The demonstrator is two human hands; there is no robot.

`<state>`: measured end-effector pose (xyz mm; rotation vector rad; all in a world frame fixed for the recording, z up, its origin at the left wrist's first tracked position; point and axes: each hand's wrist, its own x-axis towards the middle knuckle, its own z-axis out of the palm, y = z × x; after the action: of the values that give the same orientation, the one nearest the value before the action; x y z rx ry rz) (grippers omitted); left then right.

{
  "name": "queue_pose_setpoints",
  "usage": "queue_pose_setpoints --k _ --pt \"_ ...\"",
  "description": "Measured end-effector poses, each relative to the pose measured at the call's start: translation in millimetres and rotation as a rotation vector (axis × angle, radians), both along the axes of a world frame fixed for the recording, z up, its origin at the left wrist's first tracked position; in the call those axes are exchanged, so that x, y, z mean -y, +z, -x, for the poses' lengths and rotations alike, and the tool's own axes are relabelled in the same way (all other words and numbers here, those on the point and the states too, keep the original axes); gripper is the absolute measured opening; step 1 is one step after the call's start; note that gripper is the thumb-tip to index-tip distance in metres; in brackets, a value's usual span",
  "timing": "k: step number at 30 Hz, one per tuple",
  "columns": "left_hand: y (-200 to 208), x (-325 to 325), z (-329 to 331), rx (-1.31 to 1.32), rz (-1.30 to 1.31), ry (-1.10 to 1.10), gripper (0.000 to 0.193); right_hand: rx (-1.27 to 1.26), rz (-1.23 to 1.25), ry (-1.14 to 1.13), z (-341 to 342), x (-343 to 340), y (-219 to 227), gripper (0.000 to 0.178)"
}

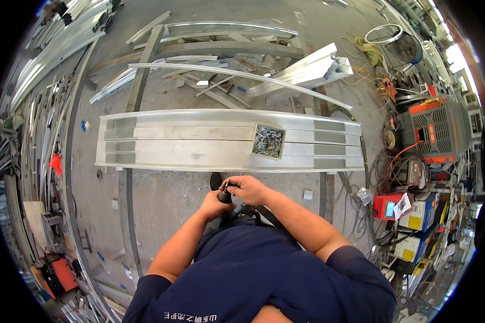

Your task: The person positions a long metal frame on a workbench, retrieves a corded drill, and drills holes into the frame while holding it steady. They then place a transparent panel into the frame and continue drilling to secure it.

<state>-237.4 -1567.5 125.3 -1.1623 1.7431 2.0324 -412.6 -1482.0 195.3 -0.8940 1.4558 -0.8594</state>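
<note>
Close in front of my body, my left hand point(214, 205) is closed round a dark hand tool point(224, 197) with a rounded, drill-like nose; most of its body is hidden. The fingers of my right hand point(248, 190) are pinched at the tool's upper tip, on something too small to make out. Just beyond both hands lies a long silvery metal panel point(194, 146) made of side-by-side strips. On the panel, right of centre, sits a square open box point(253, 155) full of small metal fasteners point(268, 141) that look like rivets or screws.
Grey metal beams point(125, 215) support the panel. Behind it lie loose profiles and offcuts point(215, 97) and a stack of white channels point(307, 72). An orange-and-grey machine point(434, 129), a red box with a screen point(388, 206) and cables stand at right. Metal bars point(43, 118) crowd the left.
</note>
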Motion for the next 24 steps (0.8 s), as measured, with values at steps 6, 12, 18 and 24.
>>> queue_pose_setpoints --k 6,12,18,24 --pt "35 5 14 0.035 -0.051 -0.012 0.027 0.055 0.003 -0.063 1 -6 -6 0.02" --pt "31 9 21 0.017 -0.049 -0.059 0.031 0.101 0.029 -0.117 6 -11 -15 0.021" --pt "37 3 59 0.146 0.247 -0.394 0.036 -0.194 0.142 -0.166 24 -25 -10 0.029" --pt "25 -12 47 -0.031 0.027 -0.045 0.024 0.233 0.203 -0.307 16 -32 -52 0.037"
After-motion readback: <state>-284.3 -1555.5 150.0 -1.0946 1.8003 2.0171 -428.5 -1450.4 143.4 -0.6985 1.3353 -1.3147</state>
